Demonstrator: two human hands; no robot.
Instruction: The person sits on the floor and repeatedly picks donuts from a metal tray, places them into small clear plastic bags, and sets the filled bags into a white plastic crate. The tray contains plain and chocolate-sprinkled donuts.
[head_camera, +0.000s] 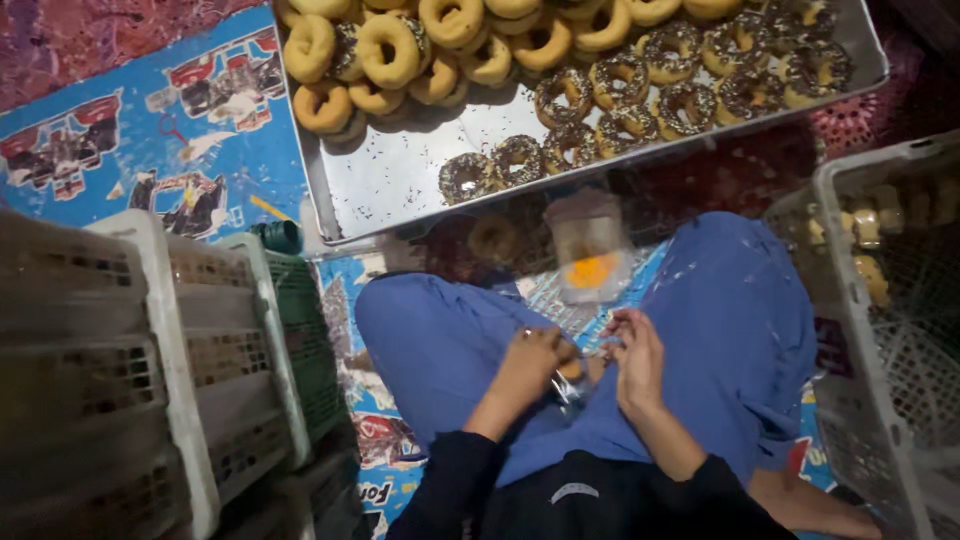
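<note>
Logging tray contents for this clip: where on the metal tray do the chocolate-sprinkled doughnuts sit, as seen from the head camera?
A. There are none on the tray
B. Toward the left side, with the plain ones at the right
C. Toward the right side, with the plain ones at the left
C: the sprinkled doughnuts fill the right part of the metal tray, while the plain doughnuts are heaped at its left.

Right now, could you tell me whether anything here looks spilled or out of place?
Sprinkles are scattered over the bare part of the tray. One doughnut lies off the tray on the floor, under clear plastic. Both hands, left and right, meet over a small bag.
</note>
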